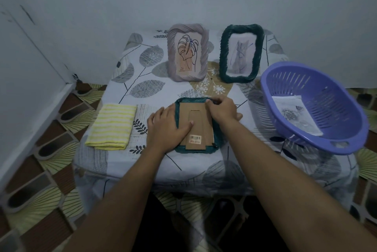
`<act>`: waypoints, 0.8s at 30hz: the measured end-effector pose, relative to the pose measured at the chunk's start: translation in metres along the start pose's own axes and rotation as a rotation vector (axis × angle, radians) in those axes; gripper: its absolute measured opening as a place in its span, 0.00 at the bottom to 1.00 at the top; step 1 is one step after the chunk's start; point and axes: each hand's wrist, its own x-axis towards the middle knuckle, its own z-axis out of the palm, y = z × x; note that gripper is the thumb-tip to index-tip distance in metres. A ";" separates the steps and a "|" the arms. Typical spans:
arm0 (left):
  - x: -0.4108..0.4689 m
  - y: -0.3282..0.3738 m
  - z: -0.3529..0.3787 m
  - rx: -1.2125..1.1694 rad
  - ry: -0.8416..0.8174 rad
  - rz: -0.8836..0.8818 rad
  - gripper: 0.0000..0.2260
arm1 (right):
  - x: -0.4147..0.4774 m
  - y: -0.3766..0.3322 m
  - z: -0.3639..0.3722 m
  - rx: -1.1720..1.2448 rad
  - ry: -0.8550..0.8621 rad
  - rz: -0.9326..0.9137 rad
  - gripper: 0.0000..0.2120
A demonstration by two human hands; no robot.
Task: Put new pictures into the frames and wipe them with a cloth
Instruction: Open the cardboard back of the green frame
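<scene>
Left hand [165,127] flat on the brown cardboard back [202,115] of the dark-green woven frame [195,149]; right hand [223,109] pinches its top corner; likely light, stiff; grip the rim.

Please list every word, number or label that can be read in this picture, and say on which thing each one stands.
Nothing reads clearly.
Barcode sticker on the cardboard back of the face-down frame: print below the bars too blurred.
Picture in the pink frame: tiny print at its bottom, too small.
</scene>
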 end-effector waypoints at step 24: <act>-0.002 0.006 -0.006 -0.092 0.048 -0.038 0.36 | -0.023 0.018 -0.010 -0.217 -0.152 -0.270 0.28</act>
